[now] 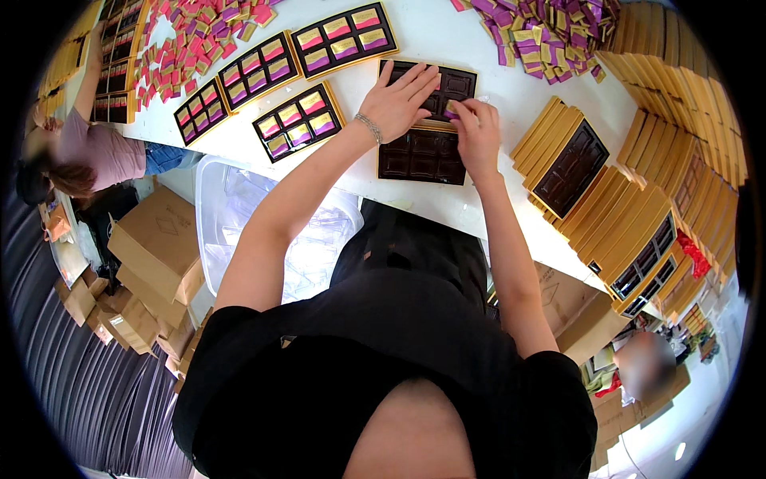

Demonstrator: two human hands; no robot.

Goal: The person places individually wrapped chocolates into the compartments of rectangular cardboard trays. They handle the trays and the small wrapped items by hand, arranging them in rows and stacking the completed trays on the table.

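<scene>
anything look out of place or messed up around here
One thing stands out: a crumpled red item at the far right, bright against the stacked gold-edged boxes; I can't tell what it is. Loose wrapped squares lie heaped on the white table, but nothing looks clearly damaged.

Four black, gold-edged rectangular boxes [338, 114] left of the left hand [399, 96] each hold six small, pink-gold or purple-gold wrapped squares [312, 102]. Beyond the hands, left and right, lie two multicoloured heaps of loose squares [550, 48].

Brown cardboard boxes [158, 238] sit left of the white table [432, 30], beside a dark ridged surface [68, 375].
</scene>
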